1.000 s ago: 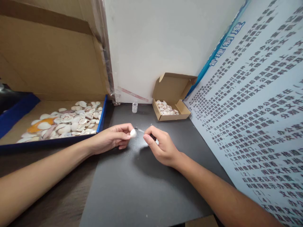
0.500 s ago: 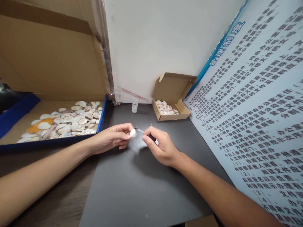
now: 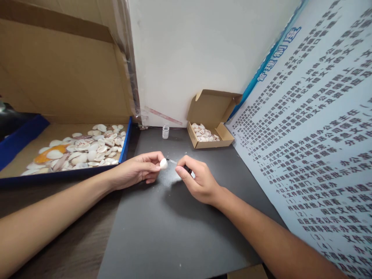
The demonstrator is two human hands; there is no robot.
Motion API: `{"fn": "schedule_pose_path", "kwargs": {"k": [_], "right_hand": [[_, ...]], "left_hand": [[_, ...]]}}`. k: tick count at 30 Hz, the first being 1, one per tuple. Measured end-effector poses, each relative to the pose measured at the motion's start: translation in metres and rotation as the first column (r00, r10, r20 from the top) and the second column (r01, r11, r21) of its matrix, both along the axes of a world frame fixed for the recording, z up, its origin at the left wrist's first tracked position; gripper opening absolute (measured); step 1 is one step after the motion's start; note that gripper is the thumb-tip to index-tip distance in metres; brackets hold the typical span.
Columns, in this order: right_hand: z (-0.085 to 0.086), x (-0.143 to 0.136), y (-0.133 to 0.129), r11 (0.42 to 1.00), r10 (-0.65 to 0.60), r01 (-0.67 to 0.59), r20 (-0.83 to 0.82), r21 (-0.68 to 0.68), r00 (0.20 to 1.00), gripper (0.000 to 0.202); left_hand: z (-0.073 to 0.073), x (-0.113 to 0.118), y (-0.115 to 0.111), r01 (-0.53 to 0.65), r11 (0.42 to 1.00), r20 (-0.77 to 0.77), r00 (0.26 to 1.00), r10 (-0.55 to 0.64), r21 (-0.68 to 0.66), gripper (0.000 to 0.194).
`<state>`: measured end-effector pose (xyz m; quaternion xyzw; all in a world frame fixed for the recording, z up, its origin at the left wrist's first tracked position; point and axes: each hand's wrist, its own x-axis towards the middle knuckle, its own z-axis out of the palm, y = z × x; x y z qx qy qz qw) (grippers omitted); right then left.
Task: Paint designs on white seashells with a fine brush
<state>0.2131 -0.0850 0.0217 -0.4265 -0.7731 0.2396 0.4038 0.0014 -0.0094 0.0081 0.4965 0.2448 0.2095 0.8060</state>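
Observation:
My left hand (image 3: 145, 166) pinches a small white seashell (image 3: 164, 164) between thumb and forefinger. Closed around the dark handle of a small brush (image 3: 172, 161) is my right hand (image 3: 197, 178), a little to the right of the shell. The brush's thin, light stem points left toward the shell. Its tip lies at or just behind the shell's upper edge, so I cannot tell whether they touch. Beyond both hands stands a small clear bottle (image 3: 165, 131) with a white label.
On the left, an open blue-edged cardboard box (image 3: 124, 143) holds many shells and something orange. A smaller cardboard box (image 3: 210, 145), lid raised, contains more shells at the back right. A white panel (image 3: 186, 58) rises behind, and a printed board (image 3: 305, 128) borders the right.
The brush and my right fingertips have shifted very slightly to the right. Less of the brush's dark tip shows beside the shell. My left hand stays almost still.

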Motion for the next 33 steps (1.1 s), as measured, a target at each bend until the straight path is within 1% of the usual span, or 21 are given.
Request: {"fn": "schedule_pose_path", "kwargs": {"k": [2,6,8,13,16,19,22,24,26,29,31,33], "right_hand": [[-0.0001,0.0003,-0.0005,1.0,0.0,0.0,-0.01,0.006,1.0,0.019],[0.0003,0.0018,-0.0015,0.994,0.072,-0.068,0.049,-0.086,0.996,0.022],[0.0007,0.0023,-0.0015,0.991,0.092,-0.085,0.064,-0.104,0.994,0.022],[0.0007,0.0007,0.0,0.999,0.034,-0.034,-0.016,0.004,0.999,0.019],[0.0003,-0.0003,0.0002,0.998,0.04,-0.039,-0.034,0.043,0.999,0.018],[0.0004,0.0003,-0.0007,0.998,0.057,-0.057,0.031,-0.015,0.998,0.02],[0.0011,0.0015,-0.0018,0.995,0.056,-0.048,0.09,-0.082,0.994,0.022],[0.0015,0.0018,-0.0019,0.998,0.034,-0.029,0.072,-0.062,0.997,0.023],[0.0018,0.0016,-0.0015,1.0,0.013,-0.012,0.032,-0.015,0.999,0.022],[0.0015,0.0004,-0.0005,0.999,0.003,-0.003,0.001,0.035,1.0,0.02],[0.001,-0.0001,-0.0003,0.999,0.008,-0.008,0.011,0.033,1.0,0.018],[0.0004,0.0001,-0.0006,1.0,0.03,-0.03,0.049,-0.005,0.998,0.019]], "left_hand": [[0.0003,-0.0001,-0.0002,-0.003,1.0,0.0,1.0,0.003,-0.001,0.013],[0.0008,-0.0001,-0.001,-0.002,1.0,-0.008,1.0,0.002,0.0,0.013],[0.0009,0.0002,-0.0013,-0.004,1.0,-0.01,1.0,0.004,0.0,0.013],[0.0012,0.0009,-0.0014,0.005,1.0,-0.015,1.0,-0.005,-0.001,0.012],[0.0017,0.0013,-0.0015,0.007,1.0,-0.018,1.0,-0.006,0.003,0.012],[0.0022,0.0017,-0.0019,0.007,1.0,-0.025,1.0,-0.007,-0.007,0.013],[0.0021,0.0017,-0.0021,0.001,1.0,-0.038,0.999,-0.002,-0.012,0.014],[0.0017,0.0016,-0.002,0.0,1.0,-0.042,0.999,0.0,-0.008,0.015],[0.0015,0.0015,-0.0017,0.007,1.0,-0.044,0.999,-0.007,0.002,0.015],[0.002,0.0016,-0.0017,0.021,1.0,-0.048,0.999,-0.02,0.019,0.016],[0.0027,0.0019,-0.0018,0.024,0.999,-0.052,0.998,-0.023,0.028,0.017],[0.0033,0.0025,-0.002,0.027,0.999,-0.059,0.998,-0.025,0.038,0.019]]}}
